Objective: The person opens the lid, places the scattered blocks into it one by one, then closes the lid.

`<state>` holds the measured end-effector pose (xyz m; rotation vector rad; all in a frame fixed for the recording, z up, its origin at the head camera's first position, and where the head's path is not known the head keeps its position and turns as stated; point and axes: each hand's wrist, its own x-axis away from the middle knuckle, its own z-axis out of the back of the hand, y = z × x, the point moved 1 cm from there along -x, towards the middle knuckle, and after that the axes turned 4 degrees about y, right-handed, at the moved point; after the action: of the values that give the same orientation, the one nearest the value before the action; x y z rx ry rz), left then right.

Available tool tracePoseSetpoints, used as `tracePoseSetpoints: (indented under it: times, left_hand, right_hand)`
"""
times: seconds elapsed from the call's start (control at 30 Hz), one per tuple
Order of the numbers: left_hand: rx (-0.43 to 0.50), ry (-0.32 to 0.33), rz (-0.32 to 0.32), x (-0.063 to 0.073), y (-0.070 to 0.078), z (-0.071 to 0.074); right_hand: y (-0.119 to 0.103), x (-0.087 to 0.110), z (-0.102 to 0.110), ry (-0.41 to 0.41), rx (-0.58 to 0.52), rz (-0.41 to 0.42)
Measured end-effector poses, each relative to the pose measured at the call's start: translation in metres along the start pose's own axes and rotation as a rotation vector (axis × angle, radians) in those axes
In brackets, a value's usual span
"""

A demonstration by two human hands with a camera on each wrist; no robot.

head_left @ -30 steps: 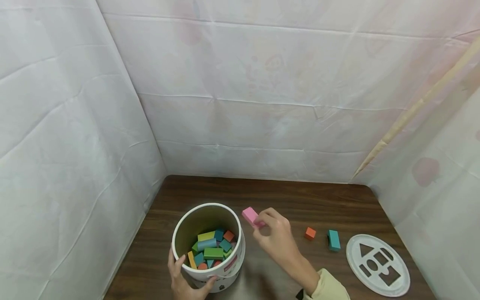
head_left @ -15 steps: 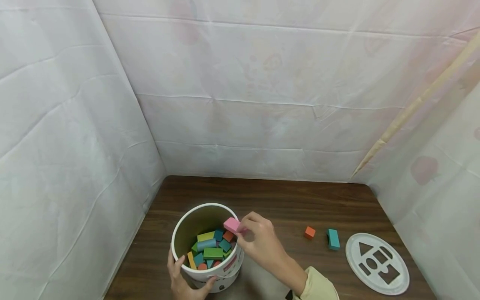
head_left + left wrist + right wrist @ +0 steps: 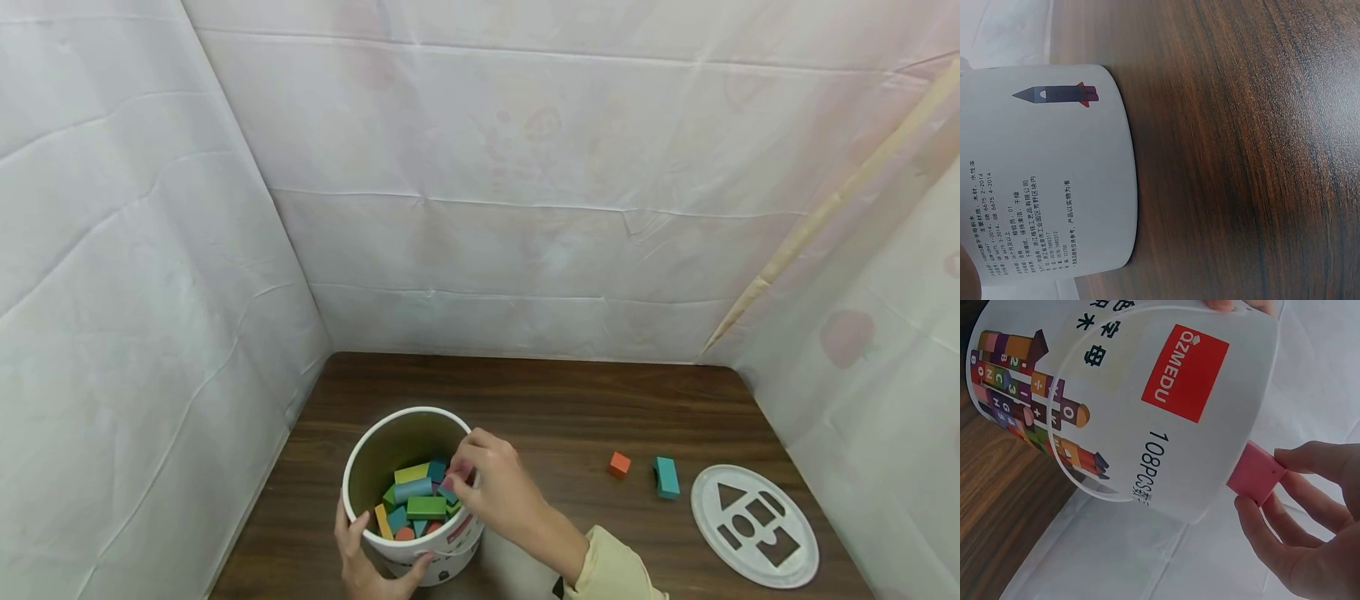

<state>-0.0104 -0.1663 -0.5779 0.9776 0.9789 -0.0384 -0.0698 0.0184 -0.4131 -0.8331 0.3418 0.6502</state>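
Note:
A white bucket [image 3: 442, 568] full of coloured wooden blocks [image 3: 426, 507] stands at the front of the table. My left hand [image 3: 366, 568] holds it near the rim, fingers along the left side and thumb across the front. With thumb and fingertips my right hand [image 3: 497, 483] pinches a pink block [image 3: 1256, 473]. The hand reaches over the right side of the rim, so its fingertips are inside the mouth in the head view. There the fingers mostly hide the pink block. In the left wrist view the bucket's printed wall [image 3: 1054, 187] fills the left side.
On the dark wood table [image 3: 555, 400] to the right lie an orange cube [image 3: 619, 465] and a teal block [image 3: 667, 478]. Farther right is a round white lid [image 3: 802, 537] with shaped cutouts. White sheets [image 3: 487, 250] enclose the table at the back and sides.
My right hand has carried the pink block leftward from beside the bucket, over the rim and down into its mouth. The left hand has stayed on the bucket.

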Motion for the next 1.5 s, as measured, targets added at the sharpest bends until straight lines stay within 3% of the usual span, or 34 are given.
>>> tracePoseSetpoints:
  times: [0.47,0.77,1.17,1.5]
  left_hand:
    - [-0.007,0.006,0.036,0.0,0.001,0.0]
    - [0.006,0.033,-0.058,0.001,-0.005,-0.001]
    - [0.03,0.028,-0.044,0.001,-0.007,-0.001]
    - [0.016,0.012,0.036,0.0,0.0,0.0]
  right_hand:
    - [0.004,-0.002,-0.015,-0.08,0.043,0.002]
    - [0.004,-0.002,-0.017,-0.117,0.055,-0.016]
    - [0.008,0.005,-0.002,0.013,0.099,0.023]
    - [0.016,0.014,0.015,0.094,0.167,-0.027]
